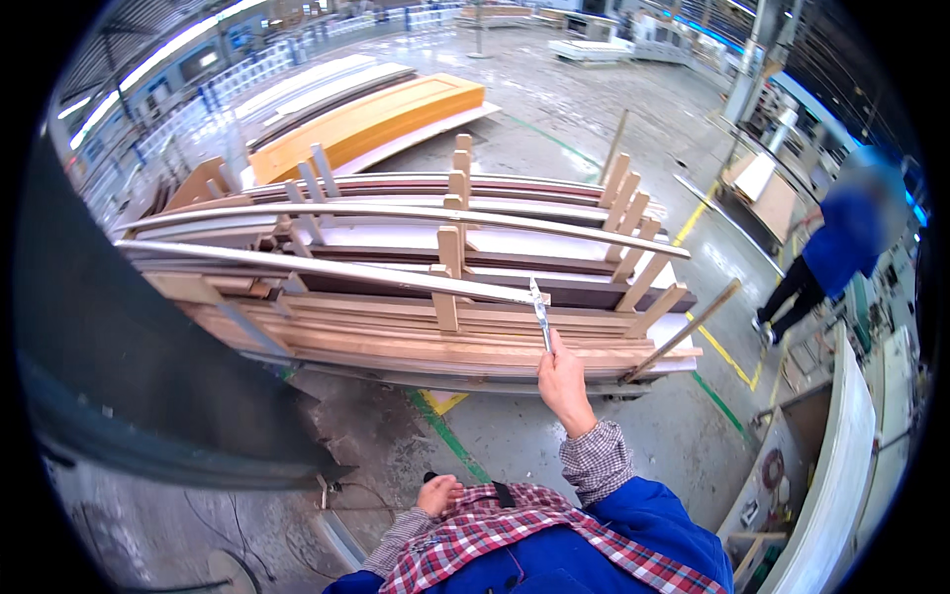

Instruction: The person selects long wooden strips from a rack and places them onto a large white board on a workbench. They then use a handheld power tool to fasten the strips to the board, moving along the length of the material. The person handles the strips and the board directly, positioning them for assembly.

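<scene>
A: Nearest the camera, what do the arms show?

B: My left hand lies low against my chest, just above the checked shirt and blue overalls. Its fingers are curled in loosely; I cannot tell whether anything is in it. My right forearm rises from the checked cuff, extended up and away from me, wrist straight.

A: And the right hand?

B: My right hand is closed on the lower end of a thin metal strip, held between thumb and fingers. The strip stands nearly upright, tilted slightly left, its top end meeting the near end of a long silvery rail.

A: Where does that rail lie?

B: Across the wooden rack, which holds stacked boards and long mouldings between upright slats, just beyond the hand. A green floor line runs on the concrete floor between me and the rack.

A: Farther off?

B: An orange door panel lies far left behind the rack. At far right a person in blue bends beside a workbench. A dark panel fills the near left.
</scene>
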Available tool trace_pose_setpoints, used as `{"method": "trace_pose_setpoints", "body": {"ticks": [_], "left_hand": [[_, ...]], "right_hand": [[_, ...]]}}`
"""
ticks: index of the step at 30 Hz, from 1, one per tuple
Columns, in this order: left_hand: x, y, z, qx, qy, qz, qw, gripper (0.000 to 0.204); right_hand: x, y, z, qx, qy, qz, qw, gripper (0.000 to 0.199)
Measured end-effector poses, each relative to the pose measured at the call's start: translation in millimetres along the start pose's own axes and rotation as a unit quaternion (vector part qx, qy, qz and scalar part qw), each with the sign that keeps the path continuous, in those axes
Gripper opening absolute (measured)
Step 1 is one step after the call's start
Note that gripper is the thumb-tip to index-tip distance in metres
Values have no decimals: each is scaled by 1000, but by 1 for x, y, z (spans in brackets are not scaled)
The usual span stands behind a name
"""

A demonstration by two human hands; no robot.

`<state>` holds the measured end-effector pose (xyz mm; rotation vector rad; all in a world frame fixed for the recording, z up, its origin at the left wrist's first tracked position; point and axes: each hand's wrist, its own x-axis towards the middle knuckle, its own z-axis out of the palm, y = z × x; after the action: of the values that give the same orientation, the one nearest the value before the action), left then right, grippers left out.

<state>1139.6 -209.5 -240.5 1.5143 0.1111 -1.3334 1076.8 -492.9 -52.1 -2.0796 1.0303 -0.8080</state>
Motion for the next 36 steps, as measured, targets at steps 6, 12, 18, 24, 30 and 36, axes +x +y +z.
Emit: {"method": "trace_pose_setpoints", "body": {"ticks": [6, 12, 18, 24, 30, 36], "left_hand": [[38, 92, -78, 64, 2, 30, 997, 27], [61, 175, -81, 50, -28, 97, 994, 31], [74, 241, -76, 46, -54, 120, 990, 34], [84, 264, -96, 44, -34, 129, 990, 33], [74, 236, -128, -3, -34, 85, 996, 31], [55, 210, -187, -42, -22, 36, 998, 29]], "right_hand": [[-8, -41, 41, -36, 29, 79, 996, 44], [-6, -78, 82, -4, -8, 94, 996, 46], [10, -114, 111, 11, -55, 68, 996, 45], [23, -142, 141, -4, -130, 45, 990, 47], [35, -168, 178, -5, -161, -1, 987, 48], [45, -214, 226, 1, -180, -8, 984, 47]]}}
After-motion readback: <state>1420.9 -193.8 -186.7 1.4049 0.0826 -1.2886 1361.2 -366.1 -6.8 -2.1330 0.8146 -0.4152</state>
